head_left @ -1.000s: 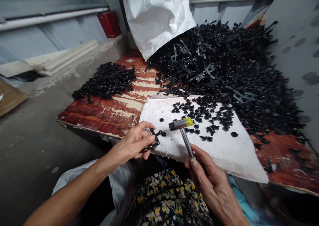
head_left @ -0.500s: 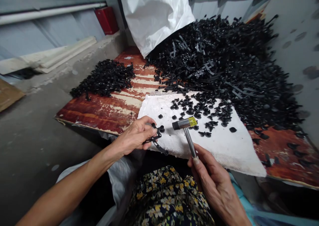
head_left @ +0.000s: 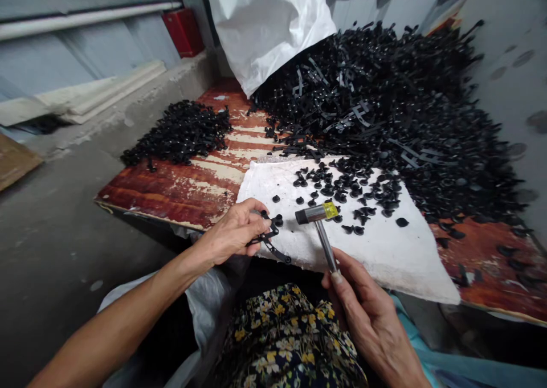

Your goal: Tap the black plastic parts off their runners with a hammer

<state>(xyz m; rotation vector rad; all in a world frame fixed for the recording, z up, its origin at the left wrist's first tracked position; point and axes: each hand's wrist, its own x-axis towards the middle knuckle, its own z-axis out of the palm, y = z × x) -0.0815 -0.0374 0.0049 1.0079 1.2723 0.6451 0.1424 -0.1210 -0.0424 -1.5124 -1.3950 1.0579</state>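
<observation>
My left hand (head_left: pixel 235 231) pinches a black jointed plastic strip (head_left: pixel 276 250) between thumb and fingers, over the near left edge of a white cloth (head_left: pixel 384 257). The strip's curved end with a round hole sticks out toward me; its other end is partly hidden by my fingers. My right hand (head_left: pixel 363 308) is closed around the handle of a small mallet (head_left: pixel 318 212), its head raised over the cloth, with one dark face and one yellow face. Several black round-based knobs (head_left: pixel 342 188) lie scattered on the cloth beyond the mallet.
A large heap of black plastic parts (head_left: pixel 384 103) covers the back and right of the worn red-brown board (head_left: pixel 149 191). A smaller pile (head_left: pixel 182 131) sits at the left. A white sack (head_left: pixel 273 29) hangs over the heap's left side. A red box (head_left: pixel 183 33) stands at the wall.
Almost nothing differs. Both hands keep their hold on the strip and the mallet, and the view has shifted very slightly.
</observation>
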